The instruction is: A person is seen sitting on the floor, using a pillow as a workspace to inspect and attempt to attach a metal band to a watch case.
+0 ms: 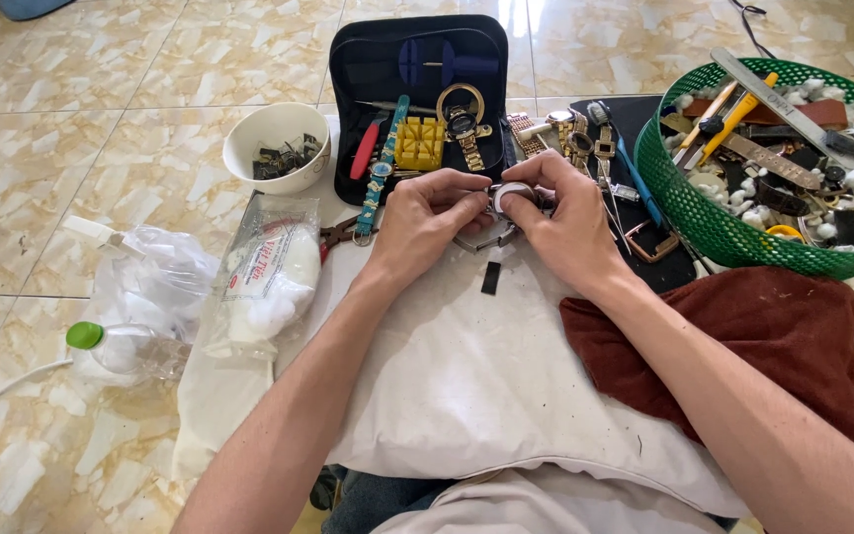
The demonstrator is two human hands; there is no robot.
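- A white cloth [467, 376] lies closest, over the person's lap, with a dark red cloth [743, 336] on its right side.
- Both hands meet above the white cloth. The left hand [425, 220] and the right hand [563, 220] are both closed around a small silver watch [508, 198], pinching it between the fingertips.
- To do this well, I think the hands should hold the watch steady over the white cloth, so that tiny parts do not get lost.
- On the left lies a clear bag with a white and red label [271, 269], and a clear bottle with a green cap [116, 341].
- Farther off sit a white bowl [269, 133], a black tool case [417, 84] and a green basket [689, 213].
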